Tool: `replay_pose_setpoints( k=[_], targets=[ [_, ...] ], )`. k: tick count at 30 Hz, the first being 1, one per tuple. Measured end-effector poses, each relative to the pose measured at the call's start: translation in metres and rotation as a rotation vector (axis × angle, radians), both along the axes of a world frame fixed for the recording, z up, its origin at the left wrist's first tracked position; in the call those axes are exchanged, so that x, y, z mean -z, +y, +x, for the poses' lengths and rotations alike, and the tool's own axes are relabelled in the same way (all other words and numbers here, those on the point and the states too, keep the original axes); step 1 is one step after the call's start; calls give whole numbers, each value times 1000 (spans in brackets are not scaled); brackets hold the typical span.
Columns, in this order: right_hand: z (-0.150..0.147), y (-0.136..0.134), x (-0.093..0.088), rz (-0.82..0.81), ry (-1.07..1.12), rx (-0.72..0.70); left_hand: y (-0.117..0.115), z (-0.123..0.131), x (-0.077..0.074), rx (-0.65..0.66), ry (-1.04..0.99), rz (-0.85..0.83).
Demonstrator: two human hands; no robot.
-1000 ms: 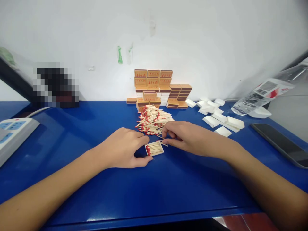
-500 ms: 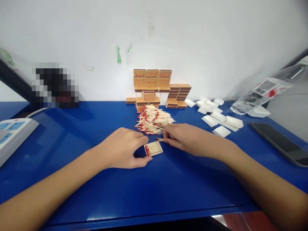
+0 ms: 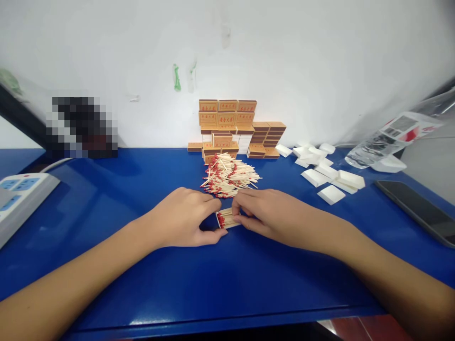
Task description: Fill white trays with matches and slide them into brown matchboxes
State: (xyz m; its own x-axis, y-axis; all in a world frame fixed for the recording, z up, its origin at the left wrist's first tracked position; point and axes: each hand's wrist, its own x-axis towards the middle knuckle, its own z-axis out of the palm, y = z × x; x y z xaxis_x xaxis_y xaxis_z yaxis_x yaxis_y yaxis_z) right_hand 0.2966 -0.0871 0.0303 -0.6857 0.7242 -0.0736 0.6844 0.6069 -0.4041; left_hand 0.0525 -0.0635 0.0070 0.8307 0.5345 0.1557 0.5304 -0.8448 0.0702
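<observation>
A small white matchbox tray (image 3: 218, 221) lies on the blue table, with red-tipped matches (image 3: 226, 218) side by side in it. My left hand (image 3: 188, 217) grips the tray's left end between thumb and fingers. Over the tray's right part, my right hand (image 3: 263, 210) pinches matches, their far ends hidden by the fingertips. Just behind both hands rises a loose heap of matches (image 3: 229, 175), most heads pointing left.
Orange matchboxes (image 3: 227, 118) are stacked against the wall. White empty trays (image 3: 314, 177) lie scattered at the right, near a plastic bottle (image 3: 386, 137) and a phone (image 3: 415, 208). A power strip (image 3: 26, 199) sits at the left.
My right hand has moved left with the matches, from beside the tray to above its right part. My left hand keeps its hold on the tray.
</observation>
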Motion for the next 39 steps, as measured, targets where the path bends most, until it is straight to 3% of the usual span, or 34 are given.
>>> replay_pose_setpoints(
  k=[20, 39],
  targets=[
    [1, 3, -6, -17, 59, -99, 1, 0, 2, 16, -19, 22],
    [-1, 10, 10, 39, 145, -77, 1, 0, 2, 32, -17, 37]
  ],
)
